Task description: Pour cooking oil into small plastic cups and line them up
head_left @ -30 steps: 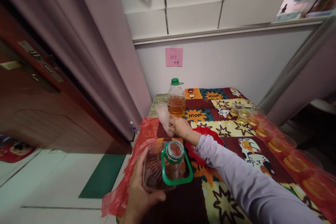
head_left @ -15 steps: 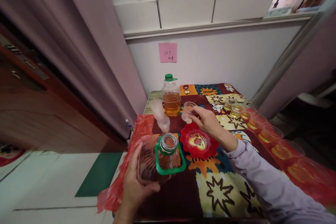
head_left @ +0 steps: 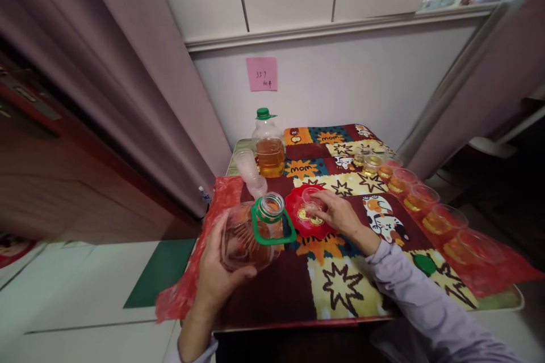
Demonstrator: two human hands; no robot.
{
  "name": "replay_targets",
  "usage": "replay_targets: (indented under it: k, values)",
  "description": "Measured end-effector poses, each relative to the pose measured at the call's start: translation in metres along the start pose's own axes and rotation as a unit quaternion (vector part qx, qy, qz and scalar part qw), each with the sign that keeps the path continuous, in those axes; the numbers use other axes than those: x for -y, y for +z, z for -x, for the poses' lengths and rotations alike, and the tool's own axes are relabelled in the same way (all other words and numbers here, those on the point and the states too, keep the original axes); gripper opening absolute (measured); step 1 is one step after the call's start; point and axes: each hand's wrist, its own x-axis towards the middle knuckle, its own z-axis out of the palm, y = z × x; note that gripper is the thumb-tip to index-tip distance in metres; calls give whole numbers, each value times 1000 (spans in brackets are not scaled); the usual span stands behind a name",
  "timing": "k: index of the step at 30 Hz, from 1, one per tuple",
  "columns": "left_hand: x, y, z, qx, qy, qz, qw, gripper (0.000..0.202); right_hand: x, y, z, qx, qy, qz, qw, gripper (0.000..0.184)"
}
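My left hand is wrapped round the side of a clear plastic jug with a green handle and an uncapped mouth. Amber-brown liquid shows through its wall. On the table in front of me lies a red scalloped plate with a yellow pattern in its middle. Over that plate my right hand grips a small clear plastic cup by its side. Whether the cup's base touches the plate I cannot tell. A leaning stack of clear cups is just beyond the jug.
A second jug, green-capped and part full of amber liquid, stands at the back. Several filled cups line the right edge over red plastic sheeting. A loose green cap lies near my right forearm. The wall bounds the far side.
My right hand has brought the cup from beyond the red plate to over it, nearer me. My left hand stays on the jug. The view has shifted, revealing the loose green cap.
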Motion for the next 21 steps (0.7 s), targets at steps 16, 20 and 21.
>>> replay_targets:
  k: [16,20,21]
  values:
    - [-5,11,-1,52,41,-55,996,132,112,33,49,55,20,-440,896,99]
    - [-5,12,-5,82,59,-56,993,124,124,42,36,44,26,-511,858,99]
    - [-7,10,-6,93,61,-48,993,119,124,44,34,51,39,-529,846,102]
